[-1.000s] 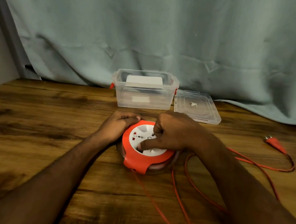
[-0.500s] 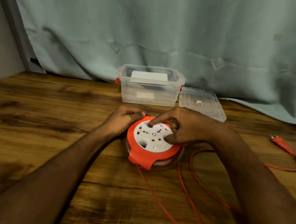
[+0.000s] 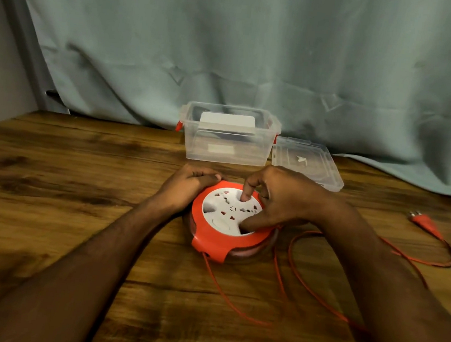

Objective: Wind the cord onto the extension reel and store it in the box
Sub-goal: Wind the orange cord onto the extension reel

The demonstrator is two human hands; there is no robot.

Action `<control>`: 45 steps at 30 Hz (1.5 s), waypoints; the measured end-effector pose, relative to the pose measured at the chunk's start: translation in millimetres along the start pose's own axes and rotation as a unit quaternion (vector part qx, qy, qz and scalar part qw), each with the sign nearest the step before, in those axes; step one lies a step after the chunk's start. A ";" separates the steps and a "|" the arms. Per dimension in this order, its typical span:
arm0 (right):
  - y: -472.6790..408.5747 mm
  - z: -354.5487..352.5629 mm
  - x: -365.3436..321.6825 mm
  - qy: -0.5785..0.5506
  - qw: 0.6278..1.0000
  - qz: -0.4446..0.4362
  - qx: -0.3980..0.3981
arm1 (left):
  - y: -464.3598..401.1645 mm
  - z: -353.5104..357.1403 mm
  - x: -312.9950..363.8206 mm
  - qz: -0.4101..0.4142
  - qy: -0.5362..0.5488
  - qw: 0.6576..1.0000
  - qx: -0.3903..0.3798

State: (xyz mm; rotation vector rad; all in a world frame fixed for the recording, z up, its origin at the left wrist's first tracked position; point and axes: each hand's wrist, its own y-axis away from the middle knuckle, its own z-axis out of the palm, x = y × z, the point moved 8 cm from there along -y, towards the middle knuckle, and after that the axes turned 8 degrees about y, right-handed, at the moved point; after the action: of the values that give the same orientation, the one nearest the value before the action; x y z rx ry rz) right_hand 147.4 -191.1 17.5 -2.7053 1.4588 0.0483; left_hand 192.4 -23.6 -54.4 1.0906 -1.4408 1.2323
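your left hand (image 3: 190, 185) is curled over the far-left rim of the extension reel (image 3: 230, 223), gripping the orange housing to pin it to the table (image 3: 79, 184); that rim looks like the right place to brace, hard plastic with an edge to hook fingers on, though smooth enough that it could skid on the wood if you ease off. the reel sits flat in the middle, just in front of the open clear box (image 3: 229, 135), and likely light enough to lift one-handed by the housing. your right hand (image 3: 279, 201) is bent over the white socket face, index finger in one recess and thumb in another (those dimples seem made for turning the disc). the cord (image 3: 304, 286) is thin, limp and loops loosely on the table toward the plug (image 3: 424, 221) far right, well apart from the reel; expect it to kink or snag rather than push, so guide the slack. the lid (image 3: 306, 162) lies beside the box
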 end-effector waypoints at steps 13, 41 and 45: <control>-1.3 2.2 -24.7 0.049 0.997 -0.044 0.050 | 6.8 3.0 9.2 0.015 -0.012 1.000 0.002; -2.0 4.8 0.0 -0.053 0.998 -0.010 -0.024 | 6.6 2.1 9.7 0.010 -0.004 1.000 -0.003; -3.1 5.1 3.8 -0.001 1.000 0.029 -0.002 | 5.1 -3.0 6.9 0.015 -0.007 1.000 0.012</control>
State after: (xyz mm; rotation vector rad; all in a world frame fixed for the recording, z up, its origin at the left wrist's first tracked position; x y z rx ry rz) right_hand 152.1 -192.1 12.3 -2.6638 1.5376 0.0570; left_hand 186.4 -20.5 -48.3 1.0985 -1.4607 1.2679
